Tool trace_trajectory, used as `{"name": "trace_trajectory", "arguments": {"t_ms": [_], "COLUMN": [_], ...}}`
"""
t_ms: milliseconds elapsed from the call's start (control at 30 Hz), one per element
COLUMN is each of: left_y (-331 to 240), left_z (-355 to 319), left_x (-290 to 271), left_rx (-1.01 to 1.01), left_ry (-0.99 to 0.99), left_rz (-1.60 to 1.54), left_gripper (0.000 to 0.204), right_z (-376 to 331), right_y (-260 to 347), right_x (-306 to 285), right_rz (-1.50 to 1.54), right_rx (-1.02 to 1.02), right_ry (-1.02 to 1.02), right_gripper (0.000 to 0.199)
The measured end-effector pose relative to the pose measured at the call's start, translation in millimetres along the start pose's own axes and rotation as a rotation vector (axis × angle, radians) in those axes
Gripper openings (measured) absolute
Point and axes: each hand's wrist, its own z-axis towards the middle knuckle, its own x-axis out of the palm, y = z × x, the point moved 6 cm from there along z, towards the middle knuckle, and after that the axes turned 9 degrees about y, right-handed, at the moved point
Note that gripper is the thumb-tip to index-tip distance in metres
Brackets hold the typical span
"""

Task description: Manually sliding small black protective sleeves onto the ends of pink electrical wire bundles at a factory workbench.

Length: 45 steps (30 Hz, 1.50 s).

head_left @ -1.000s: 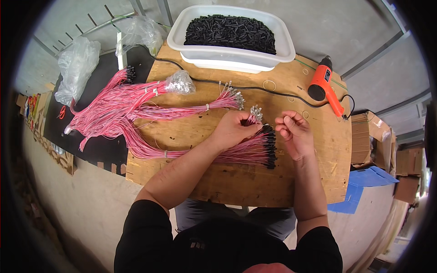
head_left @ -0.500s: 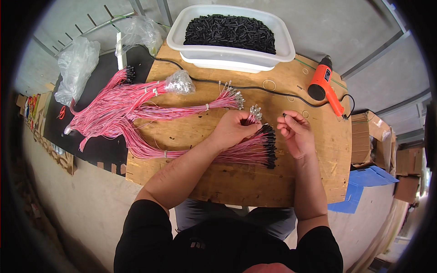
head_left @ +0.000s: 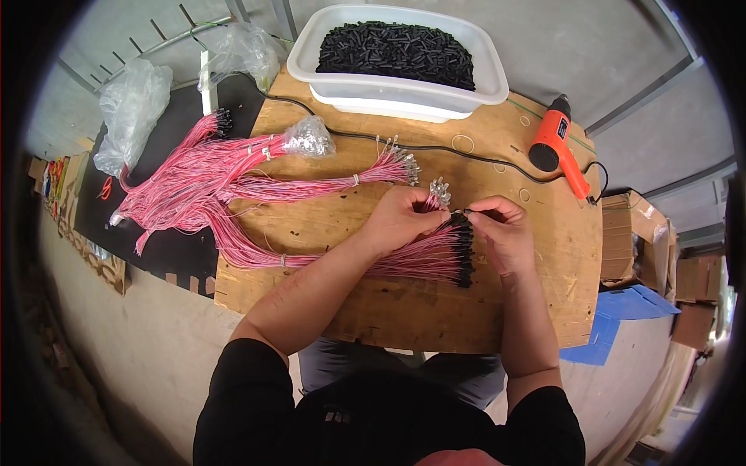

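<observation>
My left hand (head_left: pixel 404 219) is closed round a bunch of pink wires whose bare metal terminals (head_left: pixel 439 192) poke out above the fingers. Between the thumb and fingertips of my right hand (head_left: pixel 503 233) is a small black sleeve (head_left: pixel 467 211); it meets a wire end beside my left fingertips. How far it sits over that end is too small to tell. Below my hands, a fan of pink wires (head_left: pixel 412 262) ends in a row of black sleeves (head_left: pixel 465 260). More pink wire bundles (head_left: pixel 186 182) stretch left across the table, tied at places.
A white plastic tub (head_left: pixel 404 93) heaped with short black sleeves (head_left: pixel 396 54) stands at the back. An orange heat gun (head_left: pixel 556 144) lies at the right, near a black cable (head_left: pixel 396 141). One bundle's terminals are in a clear bag (head_left: pixel 309 138). Cardboard boxes (head_left: pixel 622 241) stand beyond the right edge.
My right hand has moved left and brought the black sleeve to a wire end at my left fingers. My left hand has stayed in place, holding the bunch.
</observation>
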Motion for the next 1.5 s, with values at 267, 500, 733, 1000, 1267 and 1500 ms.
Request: {"name": "trace_trajectory", "arguments": {"t_ms": [267,500,733,1000,1267,1500], "left_y": [-0.9,-2.2,-2.7,-4.5,-4.2,1.5], "left_z": [0.1,-0.4,-1.0,-1.0,-0.8,0.7], "left_x": [0.5,-0.3,0.0,-0.1,0.0,-3.6], "left_rx": [-0.006,0.011,0.022,0.033,0.021,0.023], "left_ry": [0.005,0.017,-0.004,0.01,0.008,0.025], "left_rz": [0.017,0.066,0.067,0.118,0.128,0.201], "left_gripper": [0.01,0.011,0.011,0.01,0.011,0.01], "right_z": [-1.4,-1.5,-2.1,-3.1,-3.2,-1.6], "right_y": [1.0,4.0,2.5,3.1,5.0,7.3], "right_x": [4.4,7.6,6.1,6.5,9.0,6.4], "right_rz": [-0.113,-0.191,-0.212,-0.237,-0.307,-0.191], "right_rx": [-0.034,-0.105,-0.077,-0.068,-0.07,-0.046], "right_ry": [-0.011,-0.004,-0.015,-0.014,-0.013,-0.005], "right_gripper": [0.015,0.015,0.015,0.014,0.013,0.011]}}
